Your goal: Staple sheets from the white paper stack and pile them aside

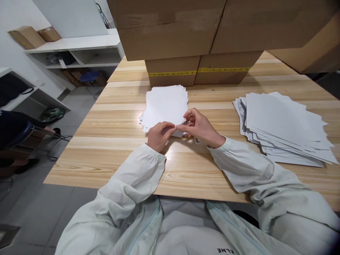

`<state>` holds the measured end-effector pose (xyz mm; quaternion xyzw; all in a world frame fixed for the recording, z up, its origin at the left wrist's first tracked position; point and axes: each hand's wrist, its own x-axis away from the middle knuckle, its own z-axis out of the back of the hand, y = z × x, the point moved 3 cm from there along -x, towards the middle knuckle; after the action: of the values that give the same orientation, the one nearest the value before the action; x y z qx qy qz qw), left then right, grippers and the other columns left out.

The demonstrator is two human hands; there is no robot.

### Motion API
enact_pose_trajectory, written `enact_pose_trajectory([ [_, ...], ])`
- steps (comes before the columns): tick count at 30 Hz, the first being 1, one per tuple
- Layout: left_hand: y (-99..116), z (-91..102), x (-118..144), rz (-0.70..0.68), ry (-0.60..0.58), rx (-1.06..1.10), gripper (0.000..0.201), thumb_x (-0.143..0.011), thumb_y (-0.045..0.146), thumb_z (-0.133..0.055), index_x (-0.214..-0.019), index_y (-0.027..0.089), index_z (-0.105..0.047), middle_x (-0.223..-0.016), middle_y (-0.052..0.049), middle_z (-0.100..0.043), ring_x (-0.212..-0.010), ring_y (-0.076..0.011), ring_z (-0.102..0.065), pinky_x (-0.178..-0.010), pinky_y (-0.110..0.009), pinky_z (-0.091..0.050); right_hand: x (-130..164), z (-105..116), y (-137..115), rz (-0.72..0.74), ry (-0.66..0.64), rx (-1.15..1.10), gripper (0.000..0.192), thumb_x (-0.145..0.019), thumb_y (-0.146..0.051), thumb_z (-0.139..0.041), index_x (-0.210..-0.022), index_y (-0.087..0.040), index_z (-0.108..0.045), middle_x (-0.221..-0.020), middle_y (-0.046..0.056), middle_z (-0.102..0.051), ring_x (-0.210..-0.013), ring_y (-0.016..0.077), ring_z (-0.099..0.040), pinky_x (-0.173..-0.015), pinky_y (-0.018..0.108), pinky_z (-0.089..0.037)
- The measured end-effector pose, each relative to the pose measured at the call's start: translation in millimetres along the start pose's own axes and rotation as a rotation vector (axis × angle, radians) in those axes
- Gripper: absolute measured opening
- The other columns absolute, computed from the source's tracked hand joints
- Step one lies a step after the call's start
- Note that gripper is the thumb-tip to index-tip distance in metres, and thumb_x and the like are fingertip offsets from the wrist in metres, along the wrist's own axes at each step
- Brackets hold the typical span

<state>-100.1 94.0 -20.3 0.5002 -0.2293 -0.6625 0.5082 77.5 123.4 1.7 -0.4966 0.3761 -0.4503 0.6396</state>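
1. We are sitting at the bench (pixel 111 166) with both sleeves resting on it, our forearms angling in toward each other.
2. Our left hand (pixel 158 135) is pinching closed on the near edge of the top sheet, thumb and forefinger pressed together just left of where the two hands meet.
3. Our right hand (pixel 199 128) is also closing its fingers (pixel 186 126) on that same edge, tips almost touching those of the left; something small and dark is peeking out under its wrist, too hidden to tell what.
4. The sheet is lying on the small paper stack (pixel 166 106), which is spreading just beyond our fingertips.
5. We are judging that we are separating or folding one sheet off the stack; the next move is calling for a light grip that catches one sheet only.
6. Well off to the right of the fingers, a fanned pile of larger sheets (pixel 281 124) is lying flat.
7. Farther beyond, cardboard boxes (pixel 196 46) are standing stacked.
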Motion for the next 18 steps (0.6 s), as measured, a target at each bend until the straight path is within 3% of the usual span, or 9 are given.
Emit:
enact_pose_trajectory([
  [5, -1, -0.5, 1, -0.009, -0.021, -0.027, 0.012, -0.085, 0.033, -0.071, -0.086, 0.021, -0.072, -0.084, -0.004, -0.076, -0.079, -0.0173, -0.070, -0.077, -0.032, -0.055, -2, 1, 2, 0.018, -0.005, 0.038, 0.051, -0.069, -0.043, -0.083, -0.100, -0.025, -0.048, -0.078, -0.004, -0.059, -0.059, 0.0121, -0.061, -0.048, 0.024, -0.052],
  [12, 13, -5.3, 5, -0.246, -0.029, -0.393, 0.010, -0.087, 0.024, -0.062, -0.091, 0.023, -0.071, -0.087, -0.004, -0.077, -0.088, -0.0206, -0.069, -0.073, -0.030, -0.051, 1, 1, -4, 0.027, -0.057, 0.003, 0.060, -0.072, -0.027, -0.078, -0.125, -0.025, -0.050, -0.071, -0.008, -0.050, -0.060, 0.0104, -0.056, -0.057, 0.025, -0.054],
  [15, 11, -3.5, 5, -0.199, 0.015, -0.365, 0.006, -0.085, 0.022, -0.060, -0.083, 0.023, -0.066, -0.080, -0.002, -0.074, -0.080, -0.0188, -0.068, -0.071, -0.029, -0.050, 1, -2, -4, 0.008, -0.077, -0.049, 0.063, -0.073, -0.022, -0.072, -0.131, -0.025, -0.048, -0.075, -0.007, -0.055, -0.064, 0.0112, -0.059, -0.061, 0.026, -0.057],
  [18, 6, 3.7, 3, -0.044, 0.128, -0.216, 0.004, -0.086, 0.024, -0.057, -0.082, 0.023, -0.058, -0.074, 0.001, -0.068, -0.069, -0.0147, -0.065, -0.067, -0.026, -0.049, -2, -1, 1, -0.023, -0.015, -0.095, 0.064, -0.071, -0.018, -0.069, -0.131, -0.026, -0.048, -0.078, -0.007, -0.050, -0.060, 0.0090, -0.055, -0.062, 0.028, -0.061],
])
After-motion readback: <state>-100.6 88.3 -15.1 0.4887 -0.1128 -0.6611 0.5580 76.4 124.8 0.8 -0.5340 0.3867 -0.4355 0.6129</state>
